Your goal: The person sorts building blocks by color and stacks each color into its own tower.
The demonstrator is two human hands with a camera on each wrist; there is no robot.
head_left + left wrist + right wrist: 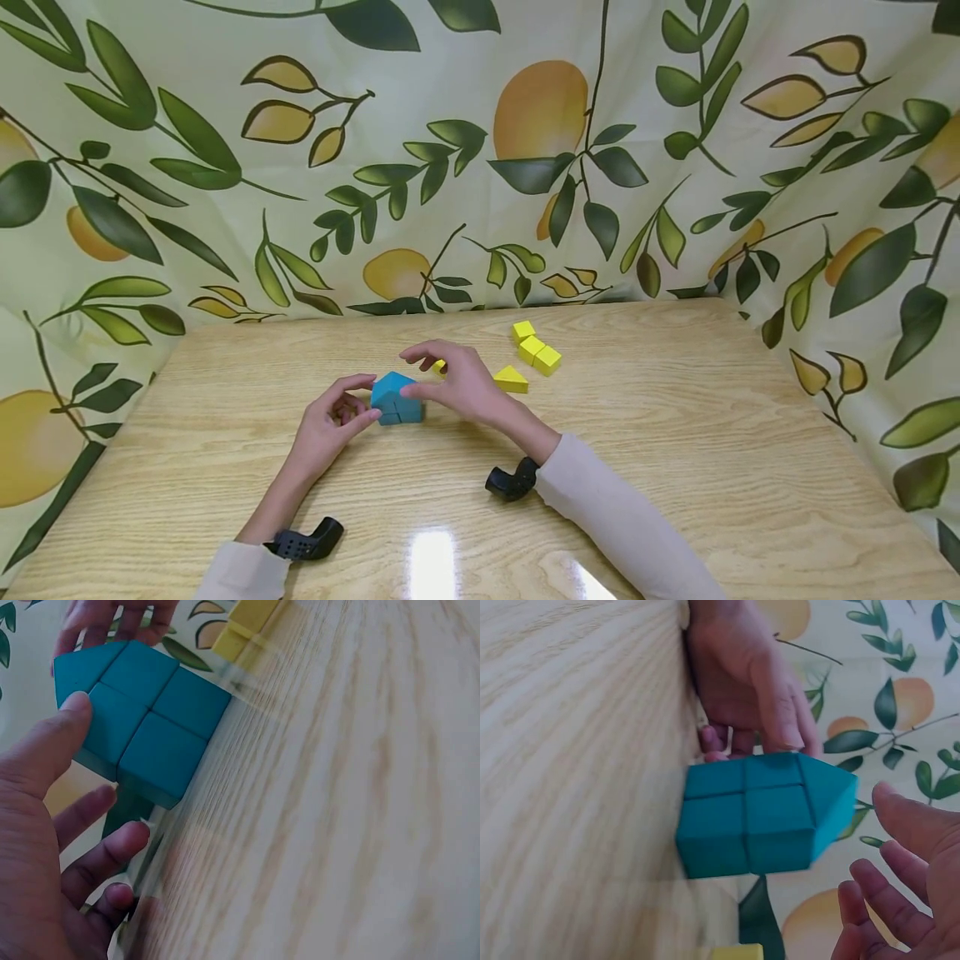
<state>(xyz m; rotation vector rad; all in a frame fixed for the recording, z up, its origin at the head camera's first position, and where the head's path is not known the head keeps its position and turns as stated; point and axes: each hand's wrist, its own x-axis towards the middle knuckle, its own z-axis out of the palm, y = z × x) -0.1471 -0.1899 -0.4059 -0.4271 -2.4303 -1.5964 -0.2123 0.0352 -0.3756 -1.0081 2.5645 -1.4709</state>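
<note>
Small blue cubes [408, 410] stand two wide and two high on the table, with a blue triangular block [832, 799] on top like a roof. Thin seams show between the cubes in the left wrist view. My left hand [322, 429] is at the left side of this stack, thumb and index fingertips touching or very near it, the other fingers loosely bent. On the other side my right hand [465, 385] hovers with its thumb near the roof; in the right wrist view its relaxed fingers [892, 889] are apart from the blocks.
Yellow cubes [532, 348] lie in a slanted row farther back on the table [675, 433]. Closer in is a yellow triangular block [512, 382], and another yellow piece [439, 367] shows partly behind the right hand. A leaf-and-fruit patterned cloth [442, 217] hangs behind the table.
</note>
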